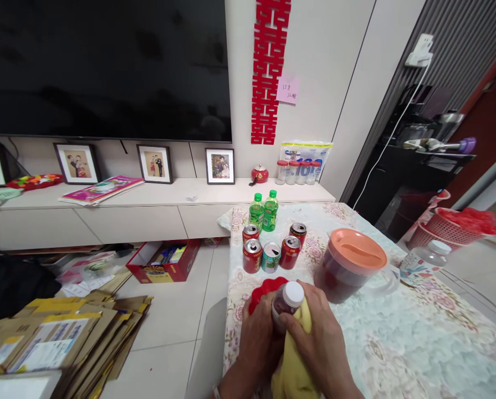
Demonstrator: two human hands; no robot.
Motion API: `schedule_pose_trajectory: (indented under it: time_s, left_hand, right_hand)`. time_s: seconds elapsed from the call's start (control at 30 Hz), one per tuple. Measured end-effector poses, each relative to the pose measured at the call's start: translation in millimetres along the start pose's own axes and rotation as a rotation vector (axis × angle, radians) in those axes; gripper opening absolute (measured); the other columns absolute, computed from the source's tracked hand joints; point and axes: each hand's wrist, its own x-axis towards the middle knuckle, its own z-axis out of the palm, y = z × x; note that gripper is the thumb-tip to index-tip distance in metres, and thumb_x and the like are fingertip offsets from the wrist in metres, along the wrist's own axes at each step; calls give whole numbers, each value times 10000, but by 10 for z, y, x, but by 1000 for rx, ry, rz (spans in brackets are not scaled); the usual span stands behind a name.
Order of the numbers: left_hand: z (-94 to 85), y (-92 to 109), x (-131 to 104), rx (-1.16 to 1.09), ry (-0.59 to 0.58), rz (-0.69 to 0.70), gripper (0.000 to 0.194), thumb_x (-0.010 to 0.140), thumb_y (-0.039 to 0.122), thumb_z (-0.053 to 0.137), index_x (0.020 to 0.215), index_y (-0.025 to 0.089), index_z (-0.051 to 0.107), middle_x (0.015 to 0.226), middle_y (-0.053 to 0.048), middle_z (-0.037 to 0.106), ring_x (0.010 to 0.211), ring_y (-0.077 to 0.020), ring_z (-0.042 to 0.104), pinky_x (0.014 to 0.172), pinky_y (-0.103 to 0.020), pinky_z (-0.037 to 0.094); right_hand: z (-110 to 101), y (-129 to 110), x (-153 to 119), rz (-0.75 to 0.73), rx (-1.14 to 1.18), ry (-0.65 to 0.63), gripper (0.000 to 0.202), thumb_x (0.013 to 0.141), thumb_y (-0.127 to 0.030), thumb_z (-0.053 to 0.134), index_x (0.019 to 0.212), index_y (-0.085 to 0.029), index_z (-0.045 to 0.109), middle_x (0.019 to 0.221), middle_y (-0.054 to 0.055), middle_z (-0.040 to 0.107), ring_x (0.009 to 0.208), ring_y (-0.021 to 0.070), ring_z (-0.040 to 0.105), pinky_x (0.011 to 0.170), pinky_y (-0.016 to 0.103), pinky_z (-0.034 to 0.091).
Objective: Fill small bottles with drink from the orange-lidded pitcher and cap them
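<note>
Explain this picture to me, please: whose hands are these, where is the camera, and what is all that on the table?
There is no machine here. A person wears a camera on the head, looking forward and down, so the two hands at the bottom are the person's own. The left hand grips a small white-capped bottle, and the right hand presses a yellow cloth against it. Behind the bottle sits something red; I cannot tell what. Farther along the flowered tablecloth stand five drink cans, two green bottles, a pitcher with an orange lid and a clear jar.
</note>
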Motion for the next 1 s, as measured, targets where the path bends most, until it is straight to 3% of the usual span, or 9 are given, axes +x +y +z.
schedule_pose_trajectory:
  time_s: [0.1, 0.27, 0.4, 0.5, 0.67, 0.83, 1.0]
  left_hand:
    - [27, -29, 10, 8, 6, 10, 524, 934, 356, 524, 1446, 248, 558, 1475, -165, 678, 1401, -412, 606, 1244, -816, 210]
    - [59, -91, 4, -9, 37, 54, 528, 881, 323, 567, 1402, 233, 572, 1375, -168, 730, 1334, -422, 654, 1234, -827, 218]
    - [84, -140, -27, -8, 46, 99, 562, 855, 291, 580, 1411, 223, 537, 1405, -189, 708, 1347, -416, 645, 1251, -826, 165]
    - [99, -172, -41, -8, 26, 118, 649, 810, 241, 596, 1448, 230, 477, 1469, -187, 672, 1425, -417, 583, 1263, -822, 132]
    - [64, -299, -42, -49, -38, 139, 913, 609, 98, 590, 1488, 190, 359, 1531, -226, 612, 1466, -424, 538, 1276, -814, 81]
    - [-13, -438, -49, -102, -109, 198, 878, 666, 89, 554, 1511, 178, 331, 1551, -223, 591, 1460, -373, 550, 1304, -748, 121]
    - [-63, -337, -49, -81, -134, 138, 785, 775, 170, 556, 1539, 188, 378, 1576, -198, 576, 1490, -373, 514, 1306, -754, 70]
  right_hand:
    - [1, 71, 10, 6, 9, -42, 457, 859, -332, 706, 1310, -280, 649, 1270, 76, 712, 1178, 302, 697, 1015, 460, 572]
    - [79, 217, -78, 68, 2, -92, 666, 813, -330, 713, 1451, -238, 545, 1411, 121, 676, 1323, 340, 631, 1113, 503, 503]
    - [155, 321, -128, 135, -16, -190, 543, 778, -292, 711, 1314, -223, 651, 1252, 111, 762, 1189, 344, 707, 1021, 473, 552]
    - [174, 382, -125, 164, -44, -264, 529, 735, -268, 730, 1260, -214, 693, 1244, 119, 764, 1182, 347, 705, 1006, 457, 548]
    - [205, 443, -79, 183, -93, -362, 509, 693, -260, 751, 1199, -211, 733, 1167, 123, 766, 1124, 345, 705, 989, 452, 529]
    - [233, 517, -12, 159, -51, -437, 455, 656, -224, 753, 1111, -218, 769, 1171, 113, 784, 1116, 343, 706, 987, 465, 527]
    - [171, 549, -27, 116, 43, -384, 483, 679, -212, 740, 1162, -214, 756, 1169, 93, 804, 1109, 337, 728, 988, 494, 552]
